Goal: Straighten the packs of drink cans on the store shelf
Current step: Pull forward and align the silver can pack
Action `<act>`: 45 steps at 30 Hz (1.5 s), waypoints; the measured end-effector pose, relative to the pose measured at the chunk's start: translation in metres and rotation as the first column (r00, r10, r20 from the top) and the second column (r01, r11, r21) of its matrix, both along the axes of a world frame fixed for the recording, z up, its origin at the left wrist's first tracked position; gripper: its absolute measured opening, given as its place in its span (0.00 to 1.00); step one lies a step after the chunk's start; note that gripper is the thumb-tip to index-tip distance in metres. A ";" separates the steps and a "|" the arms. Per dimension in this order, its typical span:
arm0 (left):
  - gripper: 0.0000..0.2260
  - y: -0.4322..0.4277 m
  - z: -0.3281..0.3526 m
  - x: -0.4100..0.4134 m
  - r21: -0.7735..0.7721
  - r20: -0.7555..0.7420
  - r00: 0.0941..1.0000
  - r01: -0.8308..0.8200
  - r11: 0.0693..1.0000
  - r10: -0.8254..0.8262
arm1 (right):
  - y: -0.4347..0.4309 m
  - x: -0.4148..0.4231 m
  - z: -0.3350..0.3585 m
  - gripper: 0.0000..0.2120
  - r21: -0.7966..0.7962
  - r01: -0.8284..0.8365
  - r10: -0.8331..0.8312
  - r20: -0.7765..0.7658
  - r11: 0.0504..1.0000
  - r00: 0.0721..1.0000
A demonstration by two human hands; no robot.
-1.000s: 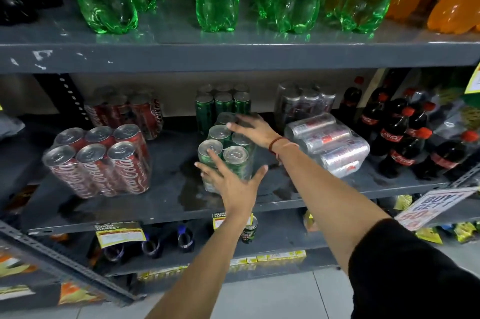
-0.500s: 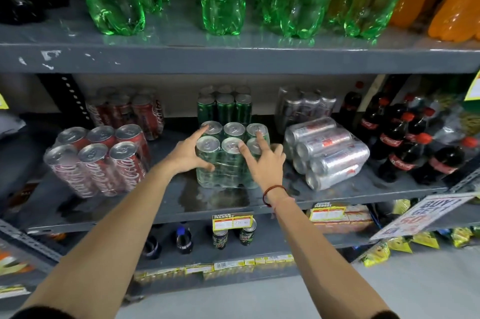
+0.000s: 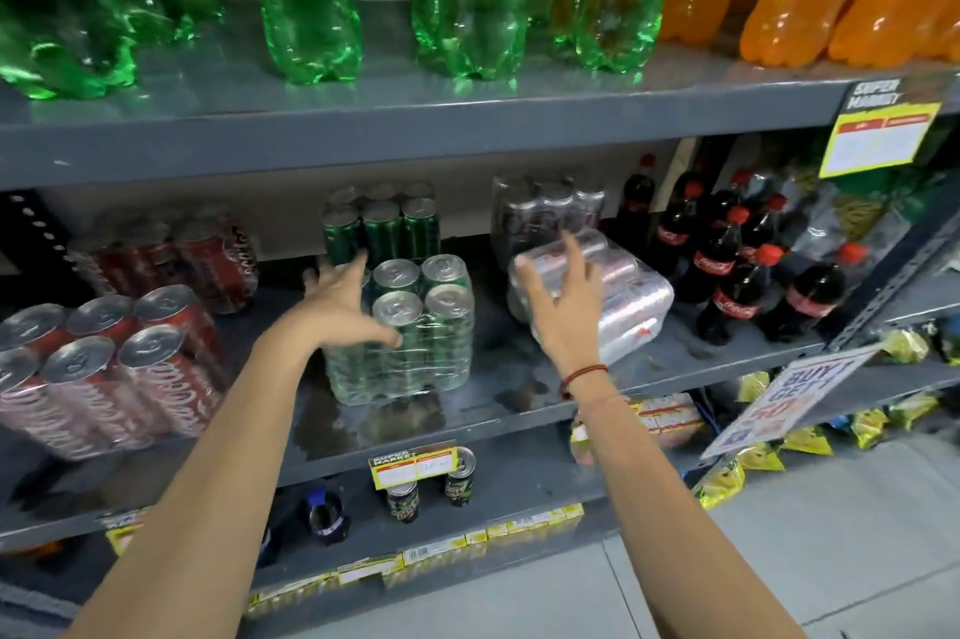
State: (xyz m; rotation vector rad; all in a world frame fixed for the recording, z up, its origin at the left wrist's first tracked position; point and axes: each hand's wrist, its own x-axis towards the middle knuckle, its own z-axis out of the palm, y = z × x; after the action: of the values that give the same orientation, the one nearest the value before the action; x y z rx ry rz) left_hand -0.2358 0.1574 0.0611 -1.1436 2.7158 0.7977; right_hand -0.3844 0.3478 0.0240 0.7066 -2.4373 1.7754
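Fingers spread wide on both hands, nothing clamped. Left hand (image 3: 347, 310) rests on the left side of the upright green can pack (image 3: 410, 331), likely to square it. Right hand (image 3: 563, 305) reaches over the silver can pack (image 3: 618, 295), which lies on its side just right of the green one, so probably next to stand up. Both sit mid-shelf (image 3: 519, 404).

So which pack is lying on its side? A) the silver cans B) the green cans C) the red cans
A: the silver can pack lies tipped over with its cans sideways, while the green can pack and the red can pack show their tops.
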 end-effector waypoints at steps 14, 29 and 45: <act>0.44 0.075 -0.042 -0.216 -0.012 -0.090 0.910 0.406 0.914 -0.405 | 0.079 -0.124 -0.041 0.61 0.056 0.021 -0.054 0.706 0.998 0.706; 0.38 0.115 -0.089 -0.171 -0.148 -0.510 0.850 0.066 0.987 -0.133 | 0.091 -0.124 -0.033 0.31 -0.120 -0.108 0.132 0.217 0.987 0.967; 0.48 0.118 -0.120 -0.135 -0.064 -0.446 0.873 0.192 0.979 -0.200 | 0.099 -0.089 -0.061 0.33 0.188 -0.080 0.154 -0.423 0.979 0.893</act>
State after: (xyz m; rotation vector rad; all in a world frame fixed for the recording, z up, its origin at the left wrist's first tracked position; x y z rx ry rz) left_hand -0.3704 0.2756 -0.0587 -0.7324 3.1451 1.1296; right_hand -0.4738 0.4465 -0.0374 1.1480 -2.2818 1.2705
